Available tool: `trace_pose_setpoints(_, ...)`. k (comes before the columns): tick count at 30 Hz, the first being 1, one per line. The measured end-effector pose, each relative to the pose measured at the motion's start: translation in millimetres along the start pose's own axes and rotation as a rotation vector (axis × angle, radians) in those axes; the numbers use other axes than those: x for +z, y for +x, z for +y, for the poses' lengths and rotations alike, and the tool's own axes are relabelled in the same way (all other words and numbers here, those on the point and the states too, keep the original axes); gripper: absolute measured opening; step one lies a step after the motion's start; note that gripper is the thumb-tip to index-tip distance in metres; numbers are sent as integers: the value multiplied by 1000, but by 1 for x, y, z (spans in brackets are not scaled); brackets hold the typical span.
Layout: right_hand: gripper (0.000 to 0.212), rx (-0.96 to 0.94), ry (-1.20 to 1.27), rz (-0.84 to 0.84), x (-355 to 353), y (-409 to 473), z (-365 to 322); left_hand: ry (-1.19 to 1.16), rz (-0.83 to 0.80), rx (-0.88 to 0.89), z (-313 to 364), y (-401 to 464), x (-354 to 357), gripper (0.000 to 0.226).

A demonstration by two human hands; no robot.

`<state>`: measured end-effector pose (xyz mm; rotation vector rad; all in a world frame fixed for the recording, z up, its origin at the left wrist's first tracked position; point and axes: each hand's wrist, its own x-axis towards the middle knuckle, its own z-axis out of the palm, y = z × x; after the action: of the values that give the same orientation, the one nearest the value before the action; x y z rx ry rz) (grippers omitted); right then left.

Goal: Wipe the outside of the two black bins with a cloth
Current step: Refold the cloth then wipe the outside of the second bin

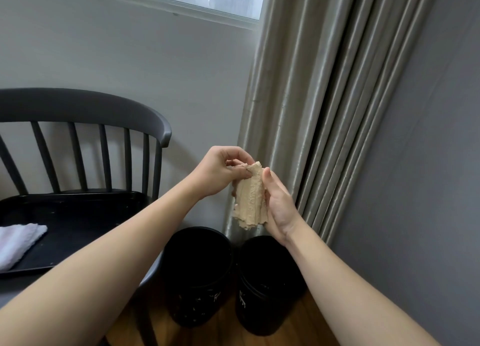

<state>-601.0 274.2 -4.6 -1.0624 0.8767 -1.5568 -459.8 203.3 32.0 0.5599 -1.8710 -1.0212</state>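
- My left hand [220,169] pinches the top edge of the beige cloth [250,197] at centre frame; my right hand [279,205] cups its side, fingers curled behind it. Both are grasping the cloth, held up in the air in front of the curtain [324,99].
- The step, as I judge it, is folding the cloth into a pad. I'd keep the left pinch firm and flatten the bundle with the right palm, so a broad face meets the plastic.
- The two bins stand on the floor directly below: left bin [200,280], right bin [265,288], just beside each other, low centre of the frame.
- With so little gap between them, I'd likely pull one out to reach its whole wall.
- At left, a chair [85,107] holds a black tray [78,210] with a white towel [18,242] on it.
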Motion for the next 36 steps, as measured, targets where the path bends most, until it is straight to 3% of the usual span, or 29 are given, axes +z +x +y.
trace_pose_setpoints(8,30,-27,-90,47,-6,-3,6,118,-38,41,-12,0,-2,36)
trace_pose_setpoints(13,51,-20,-41,13,-9,-3,14,226,-84,17,-18,1,0,22)
trace_pose_setpoints(17,66,158,102,-75,-11,1,28,146,-41,-27,-29,-1,2,16)
trace_pose_setpoints(21,41,210,145,-88,-17,0,37,122,-61,-32,-46,-6,1,21)
trace_pose_setpoints(23,31,190,47,-32,-18,1,44,117,-89,-51,-58,-8,-3,20)
trace_pose_setpoints(31,30,140,-389,224,-45,9,102,309,-117,-385,-133,-29,-11,40)
trace_pose_setpoints(36,32,188,-543,280,-67,5,154,504,-313,-625,-202,-67,13,49)
